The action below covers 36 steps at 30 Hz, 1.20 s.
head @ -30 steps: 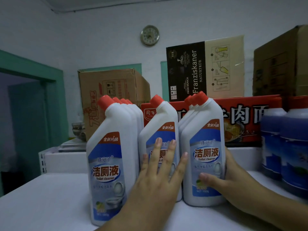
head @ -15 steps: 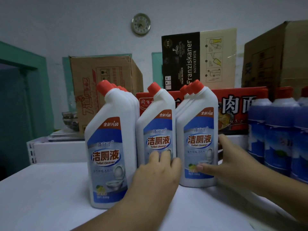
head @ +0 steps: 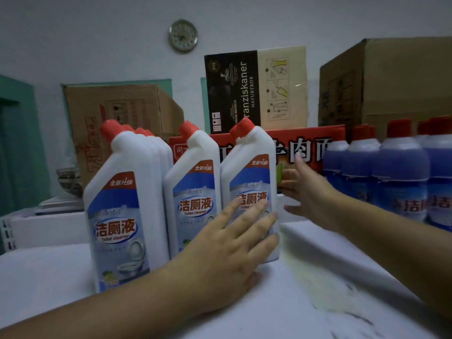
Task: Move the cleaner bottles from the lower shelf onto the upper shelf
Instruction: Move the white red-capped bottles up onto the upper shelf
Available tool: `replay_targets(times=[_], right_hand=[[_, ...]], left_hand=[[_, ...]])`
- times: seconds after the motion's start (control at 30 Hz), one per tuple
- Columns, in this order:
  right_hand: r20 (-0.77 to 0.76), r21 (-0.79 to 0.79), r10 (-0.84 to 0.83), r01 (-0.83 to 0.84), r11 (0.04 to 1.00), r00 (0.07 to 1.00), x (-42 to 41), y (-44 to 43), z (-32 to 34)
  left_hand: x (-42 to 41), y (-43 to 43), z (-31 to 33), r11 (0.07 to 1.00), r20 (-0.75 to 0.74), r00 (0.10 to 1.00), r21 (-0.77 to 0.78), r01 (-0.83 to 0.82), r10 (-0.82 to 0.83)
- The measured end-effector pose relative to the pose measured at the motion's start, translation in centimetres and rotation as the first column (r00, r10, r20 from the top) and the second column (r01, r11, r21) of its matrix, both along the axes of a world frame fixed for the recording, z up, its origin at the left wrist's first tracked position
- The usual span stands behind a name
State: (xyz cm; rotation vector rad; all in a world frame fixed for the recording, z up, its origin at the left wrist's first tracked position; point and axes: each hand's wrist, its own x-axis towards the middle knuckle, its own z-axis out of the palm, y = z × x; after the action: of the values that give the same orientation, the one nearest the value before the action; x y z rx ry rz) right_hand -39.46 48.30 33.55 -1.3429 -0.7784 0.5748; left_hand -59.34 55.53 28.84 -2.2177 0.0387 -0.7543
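Three rows of white toilet-cleaner bottles with red caps stand on the white upper shelf (head: 318, 270). The left row's front bottle (head: 122, 211) is nearest me, the middle bottle (head: 193, 192) sits further back, and the right row's front bottle (head: 249, 177) stands beside it. My left hand (head: 230, 250) lies with straight fingers flat against the lower front of the right bottle. My right hand (head: 308, 192) is spread open just right of that bottle, a small gap apart from its side.
A group of blue bottles with red caps (head: 396, 177) stands at the right. Behind the bottles lies a red carton (head: 310, 145), with cardboard boxes (head: 122, 118) and a dark beer box (head: 254, 89) behind. A clock (head: 183, 35) hangs on the wall.
My left hand slid from the middle bottle to the front of the right one, fingers straightened. My right hand came off the right bottle's side and spread open. The view dropped slightly.
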Motion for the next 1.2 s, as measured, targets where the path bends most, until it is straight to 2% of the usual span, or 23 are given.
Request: replay_targets(times=[0.1,0.2,0.3,0.4,0.63,0.83,1.03,1.2], right_hand=[[0.006,-0.140,0.221,-0.218,0.966,0.975,1.0,1.2,-2.0],[0.003,-0.070,0.315,-0.314,0.947,0.949,0.9,1.8,-3.4],[-0.065,-0.030,0.366,-0.368,0.929,0.928,0.7,2.3,-4.5],[0.002,-0.065,0.431,-0.430,0.900,0.902,1.1,3.4,-5.9],[0.194,-0.181,0.412,-0.380,0.907,0.890,1.5,4.9,-6.4],[0.263,-0.266,0.446,-0.380,0.886,0.856,1.7,2.6,-5.6],[0.413,-0.257,0.476,-0.403,0.879,0.776,1.3,3.5,-6.4],[0.355,-0.161,0.484,-0.457,0.875,0.800,0.9,3.6,-6.4]], left_hand=[[2.8,1.4,-0.5,0.995,-0.039,0.995,0.051,-0.088,0.090],[4.0,2.3,-0.6,0.987,-0.052,0.988,0.068,-0.142,0.146],[4.2,2.5,-0.6,0.985,-0.056,0.987,0.092,-0.143,0.149],[4.2,2.4,-1.2,0.988,0.018,0.988,0.036,-0.152,0.151],[3.6,0.9,-1.2,0.977,0.162,0.965,-0.091,-0.194,0.207],[3.7,0.5,-0.9,0.957,0.127,0.955,-0.152,-0.248,0.268],[3.0,0.5,-0.7,0.951,0.098,0.970,-0.238,-0.195,0.224],[3.1,0.9,-0.3,0.935,0.087,0.968,-0.291,-0.201,0.235]])
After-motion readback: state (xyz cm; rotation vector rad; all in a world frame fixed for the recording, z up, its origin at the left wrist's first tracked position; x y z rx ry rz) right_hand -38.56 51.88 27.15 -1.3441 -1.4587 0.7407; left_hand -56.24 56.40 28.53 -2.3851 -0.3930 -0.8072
